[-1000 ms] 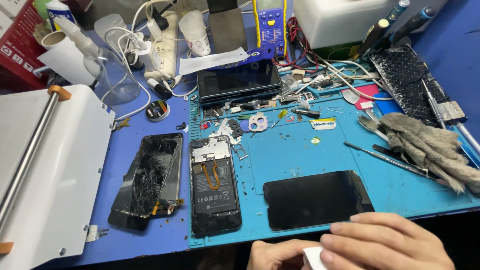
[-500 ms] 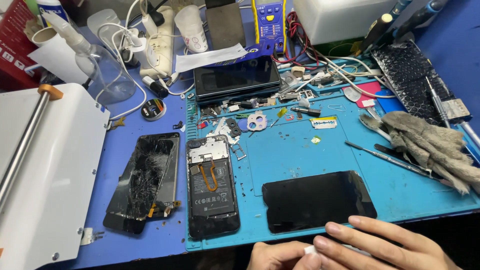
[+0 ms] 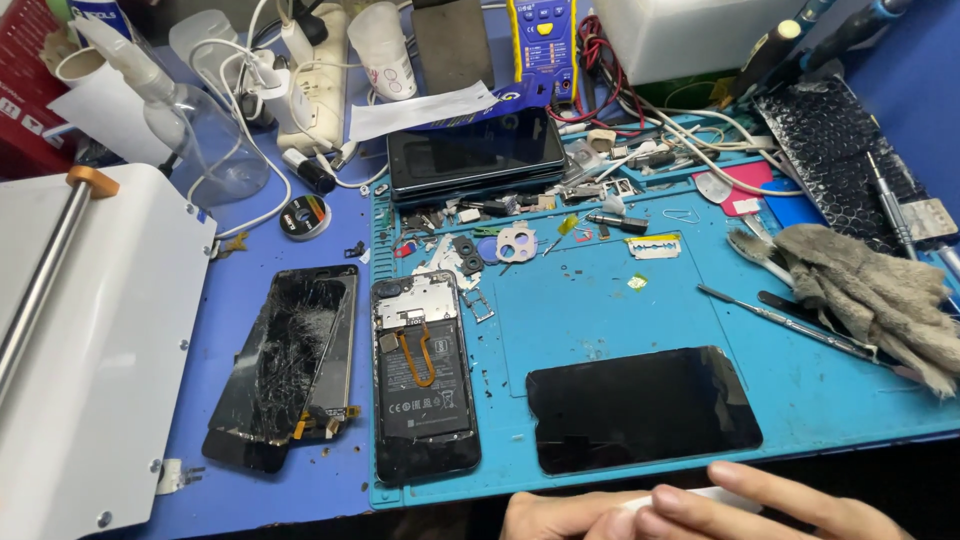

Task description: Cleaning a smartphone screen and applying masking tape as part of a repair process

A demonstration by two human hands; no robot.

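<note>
At the bottom edge, my left hand (image 3: 548, 516) and my right hand (image 3: 775, 508) meet just below the blue mat. They pinch a small white piece (image 3: 690, 496) between their fingertips; most of it is hidden. Just above them a black phone screen panel (image 3: 642, 408) lies flat on the blue work mat (image 3: 600, 310). Left of it lies an opened phone (image 3: 424, 372) with its battery and orange flex cable showing. A shattered screen (image 3: 285, 365) rests beside it on the blue table.
A white machine (image 3: 90, 350) with a roller fills the left. A dark phone (image 3: 476, 150), small screws and parts litter the mat's top. Grey cloth (image 3: 870, 295), metal pry tool (image 3: 790, 322), spray bottle (image 3: 195, 120), power strip and cables stand behind.
My hands have sunk toward the bottom edge, the right fingers stretching left over the white piece. The view has shifted slightly; things on the mat lie unmoved.
</note>
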